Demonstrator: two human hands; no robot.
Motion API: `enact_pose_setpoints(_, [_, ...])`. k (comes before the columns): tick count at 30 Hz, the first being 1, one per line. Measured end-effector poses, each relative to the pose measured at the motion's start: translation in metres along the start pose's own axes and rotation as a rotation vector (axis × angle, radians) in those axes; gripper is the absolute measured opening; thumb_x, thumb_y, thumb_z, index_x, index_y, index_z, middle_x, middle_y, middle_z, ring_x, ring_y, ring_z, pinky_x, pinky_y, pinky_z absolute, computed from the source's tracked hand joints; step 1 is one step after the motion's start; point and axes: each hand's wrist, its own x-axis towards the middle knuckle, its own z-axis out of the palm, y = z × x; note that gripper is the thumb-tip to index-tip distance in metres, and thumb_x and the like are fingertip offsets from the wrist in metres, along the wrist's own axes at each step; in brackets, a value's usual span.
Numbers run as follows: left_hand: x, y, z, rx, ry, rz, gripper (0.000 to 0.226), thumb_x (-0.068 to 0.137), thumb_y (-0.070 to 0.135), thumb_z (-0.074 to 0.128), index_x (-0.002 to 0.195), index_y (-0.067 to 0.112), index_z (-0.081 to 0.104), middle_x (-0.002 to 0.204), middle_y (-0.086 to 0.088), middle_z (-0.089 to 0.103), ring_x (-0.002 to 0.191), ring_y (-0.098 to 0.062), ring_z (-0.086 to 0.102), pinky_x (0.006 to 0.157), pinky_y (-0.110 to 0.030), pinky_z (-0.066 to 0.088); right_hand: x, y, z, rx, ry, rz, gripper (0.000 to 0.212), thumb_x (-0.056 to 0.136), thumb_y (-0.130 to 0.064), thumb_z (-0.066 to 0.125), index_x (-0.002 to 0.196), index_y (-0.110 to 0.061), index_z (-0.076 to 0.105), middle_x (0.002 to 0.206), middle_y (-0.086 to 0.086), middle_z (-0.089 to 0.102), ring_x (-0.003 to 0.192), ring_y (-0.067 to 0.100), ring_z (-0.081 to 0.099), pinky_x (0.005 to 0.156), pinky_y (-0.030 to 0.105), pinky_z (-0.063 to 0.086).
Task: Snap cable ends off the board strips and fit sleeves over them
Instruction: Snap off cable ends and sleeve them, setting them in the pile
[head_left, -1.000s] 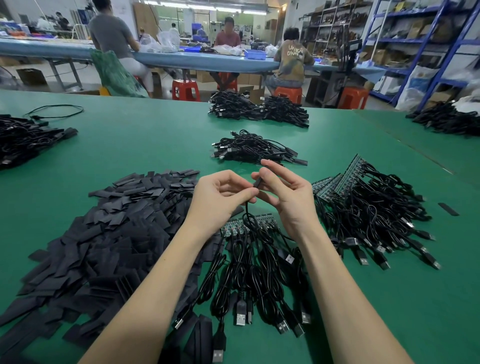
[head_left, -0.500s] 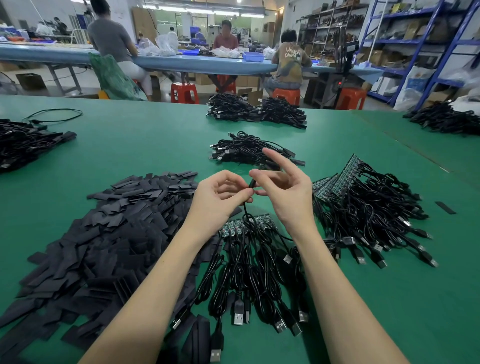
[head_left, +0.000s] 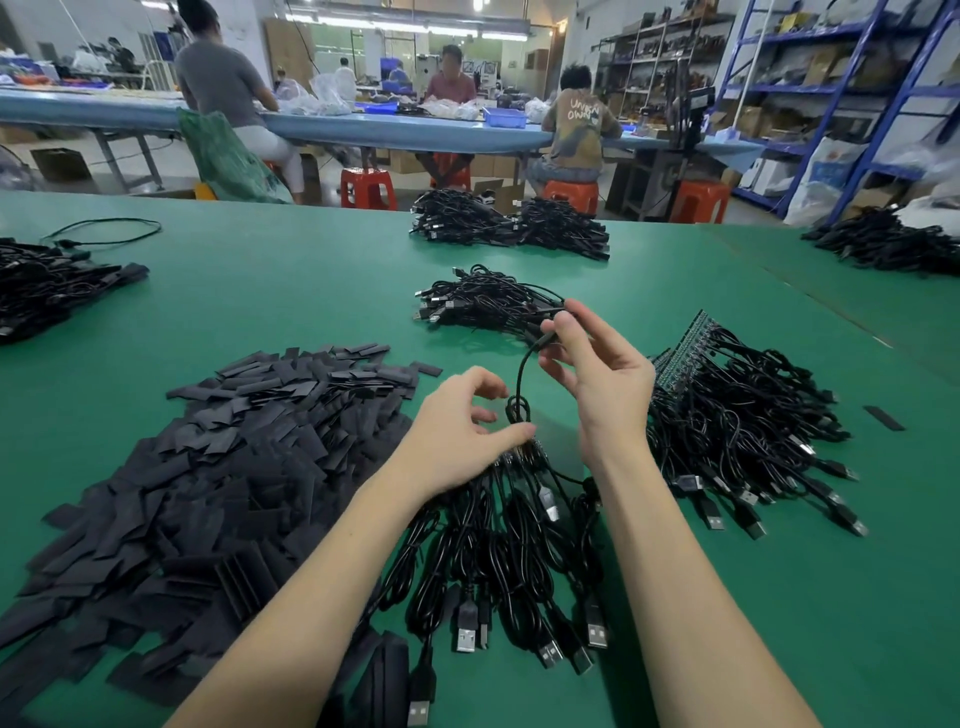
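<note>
Green felt-like table covering (head_left: 311, 291) carries the whole job, and the stock looks laid out for short reaches. Flat black sleeve pieces (head_left: 218, 457) are heaped to the left, within easy reach of the left hand (head_left: 457, 436). Coiled black USB cables on a green board strip (head_left: 519, 530) lie directly in front, between the forearms, so ends can be snapped off without stretching. More black cables on ribbed board strips (head_left: 737, 415) wait to the right, probably the next stock. A smaller bundle of loose black cables (head_left: 483, 306) sits just beyond the hands, likely the finished pile, though that is a judgement.

The right hand (head_left: 602, 374) is raised above the near strip and pinches the sleeved black cable end (head_left: 545, 340) between thumb and forefinger; its other fingers are spread loosely, not clenched. From that pinch the thin black cord (head_left: 519, 384) curves down to a small coil just beside the left hand. Lifting the end this way seems meant to draw the cable clear of its neighbours and carry it toward the far bundle.

The left hand is lower, over the top of the near strip, fingers half curled and relaxed. Its forefinger reaches toward the coil; whether it touches the cord or presses the strip I cannot tell, and it does not appear to grasp anything.
</note>
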Motion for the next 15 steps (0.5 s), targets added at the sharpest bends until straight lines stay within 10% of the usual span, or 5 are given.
enact_pose_setpoints(15, [0.060, 0.030, 0.005, 0.097, -0.077, -0.087, 0.021, 0.081, 0.024, 0.082, 0.094, 0.030, 0.066, 0.090, 0.010, 0.076, 0.056, 0.008, 0.061, 0.060, -0.019, 0.050, 0.016, -0.013, -0.018, 0.362, 0.241, 0.244, 0.044, 0.095, -0.015, 0.069, 0.135, -0.003, 0.056, 0.120, 0.011, 0.068, 0.086, 0.018, 0.074, 0.077, 0.025, 0.062])
